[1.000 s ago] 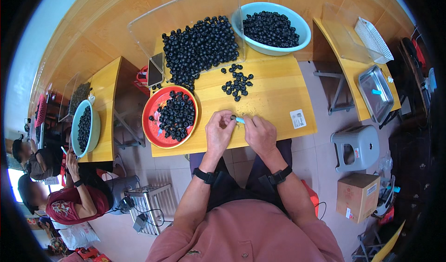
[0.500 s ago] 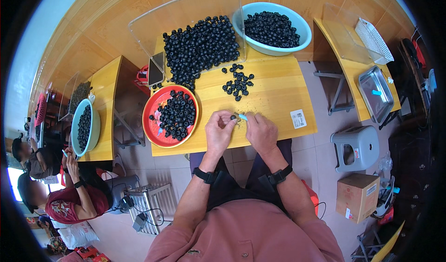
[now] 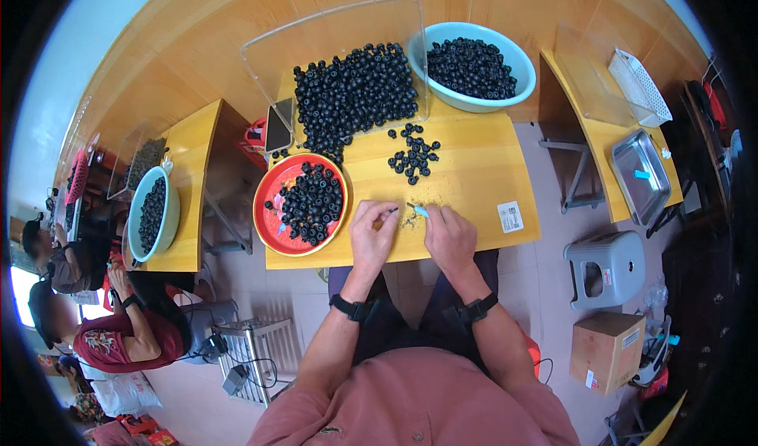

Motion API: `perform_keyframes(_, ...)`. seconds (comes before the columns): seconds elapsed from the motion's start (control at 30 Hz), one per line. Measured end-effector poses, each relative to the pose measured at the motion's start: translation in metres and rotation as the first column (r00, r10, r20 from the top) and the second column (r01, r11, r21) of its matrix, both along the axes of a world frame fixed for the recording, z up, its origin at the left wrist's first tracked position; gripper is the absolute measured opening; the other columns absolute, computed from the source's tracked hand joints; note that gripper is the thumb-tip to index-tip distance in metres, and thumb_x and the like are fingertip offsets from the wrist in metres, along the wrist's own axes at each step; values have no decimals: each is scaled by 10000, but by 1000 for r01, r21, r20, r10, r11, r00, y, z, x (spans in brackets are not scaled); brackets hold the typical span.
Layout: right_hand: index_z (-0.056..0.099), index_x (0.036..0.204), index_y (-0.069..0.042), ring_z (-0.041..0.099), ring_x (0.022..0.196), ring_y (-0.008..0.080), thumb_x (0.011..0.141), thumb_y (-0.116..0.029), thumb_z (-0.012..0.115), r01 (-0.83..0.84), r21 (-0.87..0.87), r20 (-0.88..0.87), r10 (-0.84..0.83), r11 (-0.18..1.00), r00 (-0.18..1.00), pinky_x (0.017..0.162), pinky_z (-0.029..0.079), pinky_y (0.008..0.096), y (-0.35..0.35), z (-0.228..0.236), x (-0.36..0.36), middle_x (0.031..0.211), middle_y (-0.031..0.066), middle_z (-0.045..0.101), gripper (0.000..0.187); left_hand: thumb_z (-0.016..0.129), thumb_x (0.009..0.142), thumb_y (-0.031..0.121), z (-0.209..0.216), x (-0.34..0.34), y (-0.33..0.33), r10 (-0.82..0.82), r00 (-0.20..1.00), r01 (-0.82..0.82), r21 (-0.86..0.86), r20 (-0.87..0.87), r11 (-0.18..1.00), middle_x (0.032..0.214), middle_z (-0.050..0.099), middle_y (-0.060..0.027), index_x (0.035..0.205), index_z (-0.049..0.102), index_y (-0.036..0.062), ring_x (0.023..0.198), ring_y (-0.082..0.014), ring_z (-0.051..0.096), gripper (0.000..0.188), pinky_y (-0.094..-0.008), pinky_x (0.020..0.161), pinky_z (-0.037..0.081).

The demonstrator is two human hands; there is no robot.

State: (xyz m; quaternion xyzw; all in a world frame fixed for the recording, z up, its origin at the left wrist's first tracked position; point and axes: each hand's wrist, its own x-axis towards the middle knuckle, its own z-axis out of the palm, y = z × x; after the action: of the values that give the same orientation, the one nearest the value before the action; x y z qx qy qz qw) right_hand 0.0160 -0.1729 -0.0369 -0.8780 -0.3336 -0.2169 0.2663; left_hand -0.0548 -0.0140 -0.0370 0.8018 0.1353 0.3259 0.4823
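Observation:
Above the near edge of the yellow table point(image 3: 482, 169), my left hand point(image 3: 374, 230) pinches a small round black piece point(image 3: 393, 210) between thumb and fingertips. My right hand point(image 3: 452, 239) is closed on a small light-blue-handled tool point(image 3: 421, 210), its thin dark tip pointing left toward the black piece. A narrow gap separates tip and piece. Dark crumbs lie on the wood below. Beyond my hands sits a loose group of black pieces point(image 3: 414, 161), many showing a dimple or hole. Left of my left hand, a red round tray point(image 3: 263, 213) holds more black pieces point(image 3: 314, 201).
A large heap of black pieces point(image 3: 355, 90) lies behind, against a clear plastic guard point(image 3: 332, 18). A light-blue basin point(image 3: 527, 82) full of them stands at the back right. A grey stool point(image 3: 604, 268) and cardboard box point(image 3: 606, 351) are on the right. Another person point(image 3: 130, 331) works at left.
My hands have drawn slightly apart, so the tool's tip has come away from the black piece in my left fingers. The whole view has shifted a little.

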Motion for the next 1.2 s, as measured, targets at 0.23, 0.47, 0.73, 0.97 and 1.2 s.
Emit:
perform_keyframes(0.23,697,996,-74,675,727,256,895,-111,699,12,17,-7,-12,1000,1000,627,544,395,-1,3,1,784,68,608,107,761,844,-32,40,-20,63,331,942,-301,303,-52,904,909,679,-112,989,740,29,779,-253,665,159,-361,712,545)
perform_keyframes(0.47,695,986,-78,665,714,258,900,-117,702,16,57,-3,-16,998,1000,618,539,397,-1,0,2,778,68,596,95,690,847,-56,50,23,57,63,991,-4,453,-116,892,1099,664,-179,1108,713,15,1068,-378,638,271,-439,942,520)
perform_keyframes(0.73,690,971,-76,654,688,266,895,-114,694,13,50,-1,-13,999,1000,603,530,401,0,0,2,759,71,581,86,669,887,12,14,87,45,-15,967,143,489,-255,861,1135,688,-222,1168,707,-18,1072,-406,649,285,-471,964,524)
perform_keyframes(0.97,691,973,-68,666,712,267,890,-109,697,4,85,-3,-3,996,1000,621,544,397,-2,-1,2,786,76,604,92,717,881,52,19,77,42,66,935,117,478,-349,871,1049,685,-228,1093,725,-31,1015,-412,655,227,-481,921,525)
perform_keyframes(1.2,690,981,-70,662,717,264,902,-124,699,8,48,-15,-8,999,1000,623,541,398,-2,1,2,796,75,603,95,763,856,54,21,71,39,104,952,48,478,-288,877,1002,681,-217,1062,733,-16,1000,-402,659,220,-472,883,536)
